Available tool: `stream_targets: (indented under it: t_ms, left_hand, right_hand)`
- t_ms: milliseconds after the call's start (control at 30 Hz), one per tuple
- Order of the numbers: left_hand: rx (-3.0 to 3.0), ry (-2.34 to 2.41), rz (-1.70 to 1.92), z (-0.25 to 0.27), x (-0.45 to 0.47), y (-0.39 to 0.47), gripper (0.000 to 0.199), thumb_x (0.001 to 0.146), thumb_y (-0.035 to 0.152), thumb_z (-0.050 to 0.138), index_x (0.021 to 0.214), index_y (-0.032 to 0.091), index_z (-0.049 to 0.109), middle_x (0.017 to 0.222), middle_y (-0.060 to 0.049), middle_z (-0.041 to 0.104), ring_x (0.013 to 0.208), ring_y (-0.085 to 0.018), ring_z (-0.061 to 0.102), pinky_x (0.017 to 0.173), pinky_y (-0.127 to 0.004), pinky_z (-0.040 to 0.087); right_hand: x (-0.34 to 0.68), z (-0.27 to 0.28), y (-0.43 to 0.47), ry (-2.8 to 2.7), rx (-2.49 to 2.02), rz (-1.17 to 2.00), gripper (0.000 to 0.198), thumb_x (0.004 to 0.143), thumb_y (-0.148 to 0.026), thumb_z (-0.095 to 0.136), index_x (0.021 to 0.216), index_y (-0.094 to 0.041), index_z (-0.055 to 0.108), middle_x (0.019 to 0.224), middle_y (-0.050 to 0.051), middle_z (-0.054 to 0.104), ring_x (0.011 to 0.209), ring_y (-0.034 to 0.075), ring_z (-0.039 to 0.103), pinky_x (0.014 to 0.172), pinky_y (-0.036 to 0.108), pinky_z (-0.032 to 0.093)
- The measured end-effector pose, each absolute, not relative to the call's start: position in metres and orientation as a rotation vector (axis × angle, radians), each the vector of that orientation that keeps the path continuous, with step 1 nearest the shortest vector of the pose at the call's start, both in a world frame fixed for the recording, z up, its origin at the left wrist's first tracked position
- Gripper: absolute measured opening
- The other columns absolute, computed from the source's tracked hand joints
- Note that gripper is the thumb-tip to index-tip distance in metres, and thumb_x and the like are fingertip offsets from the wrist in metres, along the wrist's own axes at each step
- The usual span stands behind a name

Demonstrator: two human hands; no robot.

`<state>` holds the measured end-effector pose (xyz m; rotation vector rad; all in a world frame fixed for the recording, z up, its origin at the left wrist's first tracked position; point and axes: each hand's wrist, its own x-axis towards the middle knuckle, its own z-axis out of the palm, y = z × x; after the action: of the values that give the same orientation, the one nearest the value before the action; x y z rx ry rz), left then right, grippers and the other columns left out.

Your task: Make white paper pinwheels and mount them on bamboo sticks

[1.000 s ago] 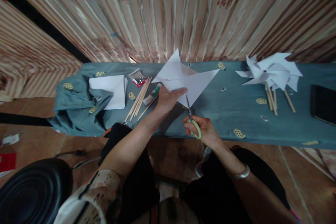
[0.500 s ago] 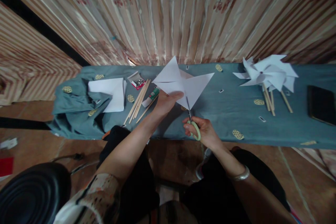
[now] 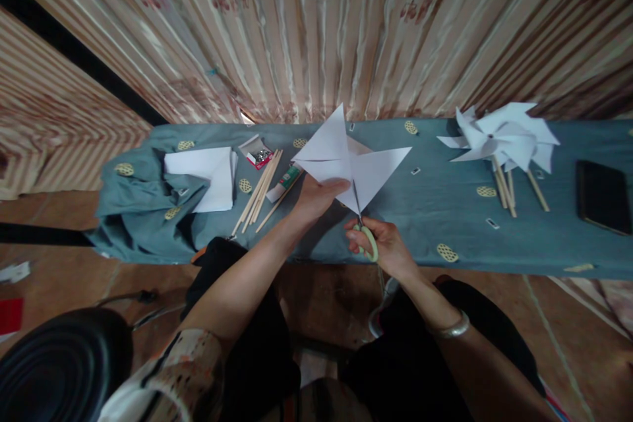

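My left hand (image 3: 321, 196) grips a white sheet of paper (image 3: 378, 168) above the cloth, thumb on top and the other fingers hidden beneath. The sheet is slit from its edges into pointed flaps. In my right hand (image 3: 380, 237) is a pair of scissors (image 3: 368, 244) with pale green handles. Their blades point away from me and lie along the paper's near corner, in a cut there. Just left of the paper lie a green and white glue tube (image 3: 287, 179) and several thin wooden sticks (image 3: 260, 191).
A blue-green patterned cloth (image 3: 425, 211) covers the narrow table. White sheets (image 3: 217, 178) and an open red and white box (image 3: 258, 153) of small metal pieces lie left. Paper pinwheels (image 3: 514, 135) on sticks and a dark phone (image 3: 603, 196) lie right. A curtain (image 3: 316, 33) hangs behind.
The paper and my left hand have shifted slightly right and toward me. The scissor blades now sit deeper in the near corner of the paper.
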<state>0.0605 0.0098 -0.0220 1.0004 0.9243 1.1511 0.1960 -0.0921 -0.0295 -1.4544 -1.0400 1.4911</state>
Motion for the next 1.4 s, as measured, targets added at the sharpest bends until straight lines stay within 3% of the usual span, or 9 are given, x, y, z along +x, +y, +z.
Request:
stream_targets:
  t_ms: [867, 1400]
  left_hand:
    - [1.032, 0.938, 1.038, -0.029, 0.065, 0.002, 0.031, 0.053, 0.031, 0.083, 0.074, 0.016, 0.065, 0.072, -0.005, 0.067, 0.069, -0.022, 0.064, 0.067, -0.036, 0.051]
    - [1.035, 0.919, 1.000, -0.025, 0.064, -0.002, 0.029, 0.054, 0.032, 0.082, 0.068, 0.017, 0.062, 0.064, -0.002, 0.062, 0.062, -0.018, 0.058, 0.062, -0.033, 0.047]
  right_hand:
    - [0.196, -0.026, -0.089, -1.044, -1.484, 1.413, 0.050, 0.059, -0.062, 0.081, 0.077, -0.017, 0.070, 0.052, -0.001, 0.063, 0.044, 0.011, 0.053, 0.044, 0.024, 0.043]
    - [0.196, -0.028, -0.089, -1.026, -1.489, 1.395, 0.051, 0.058, -0.064, 0.080, 0.070, -0.016, 0.070, 0.050, 0.001, 0.063, 0.044, 0.011, 0.053, 0.043, 0.024, 0.042]
